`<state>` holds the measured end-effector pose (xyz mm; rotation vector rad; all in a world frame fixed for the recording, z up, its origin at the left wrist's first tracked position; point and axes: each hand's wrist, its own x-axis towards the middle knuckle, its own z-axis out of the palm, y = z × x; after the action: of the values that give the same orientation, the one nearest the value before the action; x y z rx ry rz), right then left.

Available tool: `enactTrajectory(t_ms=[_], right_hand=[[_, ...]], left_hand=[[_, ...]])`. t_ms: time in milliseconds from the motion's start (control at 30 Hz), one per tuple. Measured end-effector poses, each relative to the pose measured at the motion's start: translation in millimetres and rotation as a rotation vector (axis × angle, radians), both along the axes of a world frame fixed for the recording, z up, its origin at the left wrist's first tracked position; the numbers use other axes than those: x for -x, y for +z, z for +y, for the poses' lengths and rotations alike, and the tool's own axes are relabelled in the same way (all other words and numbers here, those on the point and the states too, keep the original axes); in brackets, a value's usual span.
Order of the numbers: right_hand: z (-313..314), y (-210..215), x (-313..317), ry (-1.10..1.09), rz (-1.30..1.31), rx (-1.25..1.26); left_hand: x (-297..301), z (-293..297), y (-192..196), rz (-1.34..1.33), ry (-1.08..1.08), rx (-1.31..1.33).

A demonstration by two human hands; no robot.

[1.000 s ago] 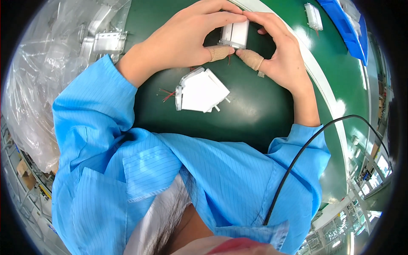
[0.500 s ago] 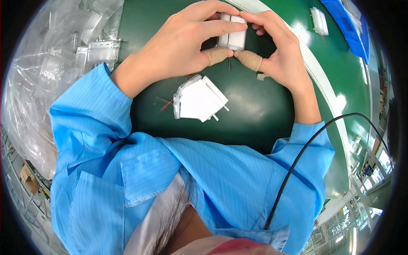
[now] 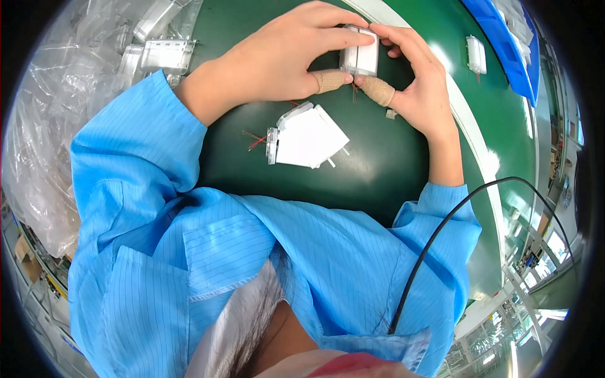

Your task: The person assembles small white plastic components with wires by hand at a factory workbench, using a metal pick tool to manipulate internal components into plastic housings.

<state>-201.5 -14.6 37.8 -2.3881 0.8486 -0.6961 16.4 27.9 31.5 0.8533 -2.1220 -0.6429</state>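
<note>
Clear plastic bag (image 3: 44, 145): crumpled down the left of the frame, its folds and glare blurring whatever sits deeper in.
White-and-clear cases (image 3: 167, 55): a few at upper left, by the bag; the blue left sleeve (image 3: 135, 142) hides part of the area just below.
Red wires (image 3: 255, 140): thin, splayed left from the stack, ends hard to make out.
Left hand (image 3: 274, 60): closed on the held case, one finger across its upper face, the thumb (wrapped in tan tape (image 3: 329, 81)) at its lower edge.
White stack (image 3: 310, 140): flat-faced pieces overlapping at centre, between the held case and the person's chest; whether print marks them cannot be told.
Held case (image 3: 367, 60): top centre, white in a clear shell, partly covered by fingers; any lettering is too small to read.
Right hand (image 3: 425, 82): closed on the same case from the right, taped thumb near the other thumb.
Black cable (image 3: 435, 238): arcs over the blue right sleeve towards the right rim.
Lone case (image 3: 476, 55): upper right, beyond the pale strip (image 3: 467, 116) crossing the green tabletop (image 3: 384, 170).
Blue bin (image 3: 498, 41): upper right, its contents indistinct.
</note>
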Motion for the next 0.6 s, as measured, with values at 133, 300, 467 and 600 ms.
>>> enactTrajectory(t_ms=[133,300,467,600], right_hand=[[-1,-1,6,0.006,0.03,-0.006],[-4,0,13,0.007,0.023,-0.014],[-21,-19,25,-0.047,-0.142,-0.274],[-17,1,14,-0.092,-0.402,-0.912]], left_hand=[[7,4,3,-0.012,0.026,0.002],[11,-10,-20,-0.118,0.054,0.251],[16,-12,-5,0.044,-0.01,-0.105],[10,-17,-1,0.089,-0.031,0.377]])
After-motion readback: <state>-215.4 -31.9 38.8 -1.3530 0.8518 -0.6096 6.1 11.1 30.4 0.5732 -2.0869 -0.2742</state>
